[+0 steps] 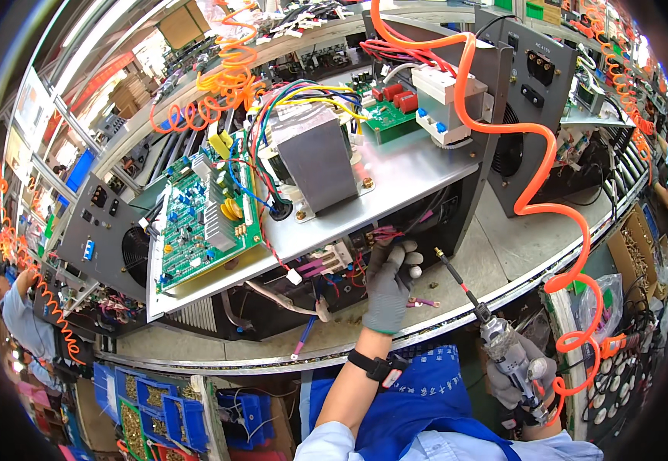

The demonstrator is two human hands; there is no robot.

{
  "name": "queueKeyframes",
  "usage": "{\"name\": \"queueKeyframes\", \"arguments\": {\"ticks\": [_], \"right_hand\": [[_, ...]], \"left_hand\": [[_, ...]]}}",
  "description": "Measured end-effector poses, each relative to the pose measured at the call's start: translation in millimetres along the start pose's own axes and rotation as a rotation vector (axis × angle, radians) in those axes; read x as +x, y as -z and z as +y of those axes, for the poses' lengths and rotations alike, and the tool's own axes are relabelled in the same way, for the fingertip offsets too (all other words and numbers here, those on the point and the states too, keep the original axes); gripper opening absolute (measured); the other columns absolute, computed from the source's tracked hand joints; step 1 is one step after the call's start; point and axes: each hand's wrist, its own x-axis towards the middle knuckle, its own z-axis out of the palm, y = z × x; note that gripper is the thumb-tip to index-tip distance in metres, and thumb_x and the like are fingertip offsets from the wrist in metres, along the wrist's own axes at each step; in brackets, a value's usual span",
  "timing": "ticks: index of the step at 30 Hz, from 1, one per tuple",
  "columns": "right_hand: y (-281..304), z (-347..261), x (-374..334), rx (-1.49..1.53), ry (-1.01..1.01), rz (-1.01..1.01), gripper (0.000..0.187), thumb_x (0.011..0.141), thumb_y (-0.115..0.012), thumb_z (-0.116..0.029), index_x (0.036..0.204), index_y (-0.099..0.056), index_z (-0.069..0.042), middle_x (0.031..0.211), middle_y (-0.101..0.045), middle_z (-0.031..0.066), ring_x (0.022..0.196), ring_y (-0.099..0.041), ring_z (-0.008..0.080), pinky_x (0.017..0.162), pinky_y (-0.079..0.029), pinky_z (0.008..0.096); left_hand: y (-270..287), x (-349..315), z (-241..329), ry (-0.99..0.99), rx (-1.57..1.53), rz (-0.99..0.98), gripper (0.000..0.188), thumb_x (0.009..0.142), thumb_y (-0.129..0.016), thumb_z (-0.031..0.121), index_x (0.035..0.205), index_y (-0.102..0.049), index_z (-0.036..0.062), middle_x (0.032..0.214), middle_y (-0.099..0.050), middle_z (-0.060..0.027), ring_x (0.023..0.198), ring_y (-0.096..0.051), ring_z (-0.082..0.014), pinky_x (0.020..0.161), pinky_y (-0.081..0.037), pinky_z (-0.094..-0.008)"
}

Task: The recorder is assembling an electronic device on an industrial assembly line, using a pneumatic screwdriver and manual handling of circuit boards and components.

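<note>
My right hand [520, 370], in a grey glove, grips a pneumatic screwdriver [505, 346]. Its long bit [461, 283] points up and left, with a brass-coloured piece at the tip, apart from the chassis. Under the edge of a tilted metal plate [418, 173], my gloved left hand [389, 284] is closed with curled fingers beside purple-sleeved wire ends [386, 233]; what it pinches is hidden. On the plate sit a large transformer [315, 157], a green circuit board [209, 223] and a white block-shaped component [443, 104]. Below the plate, a loose purple-and-blue wire [302, 338] hangs forward.
An orange coiled air hose [549, 154] loops down from above to the screwdriver. Blue bins [184, 421] of small brass hardware stand at lower left. A cardboard box [632, 257] of fasteners is at right. Other chassis flank this one; co-workers [31, 315] appear at the sides.
</note>
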Motion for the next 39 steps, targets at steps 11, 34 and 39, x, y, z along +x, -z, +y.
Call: {"name": "queueKeyframes", "arguments": {"ticks": [11, 34, 39], "right_hand": [[4.2, 0.2, -1.7, 0.050, 0.015, -0.051, 0.079, 0.067, -0.076, -0.024, 0.131, -0.036, -0.001, 0.077, -0.052, 0.0194, 0.046, -0.048, 0.0187, 0.038, -0.042, 0.0286], [-5.6, 1.3, 3.2, 0.059, -0.037, -0.139, 0.080, 0.068, -0.075, -0.022, 0.133, -0.035, 0.001, 0.083, -0.056, 0.0183, 0.053, -0.054, 0.0172, 0.043, -0.048, 0.0284], [-16.6, -0.6, 6.1, -0.076, -0.110, -0.043, 0.081, 0.068, -0.075, -0.027, 0.134, -0.036, -0.001, 0.083, -0.054, 0.0127, 0.056, -0.054, 0.0151, 0.046, -0.049, 0.0271]], "left_hand": [[-21.3, 9.1, 12.9, 0.269, -0.340, 0.422, 0.010, 0.091, -0.061, 0.010, 0.098, -0.059, 0.0038, 0.091, -0.066, -0.0127, 0.090, -0.068, -0.0310, 0.060, -0.060, -0.0331], [-54.9, -21.9, -0.5, -0.220, 0.172, 0.463, 0.021, 0.090, -0.061, -0.001, 0.112, -0.057, -0.0003, 0.096, -0.063, -0.0092, 0.081, -0.066, -0.0165, 0.067, -0.059, -0.0270], [-47.1, -26.4, 2.1, -0.326, 0.440, 0.427, 0.019, 0.091, -0.060, 0.001, 0.110, -0.056, 0.0002, 0.095, -0.066, -0.0108, 0.078, -0.065, -0.0132, 0.066, -0.059, -0.0267]]}}
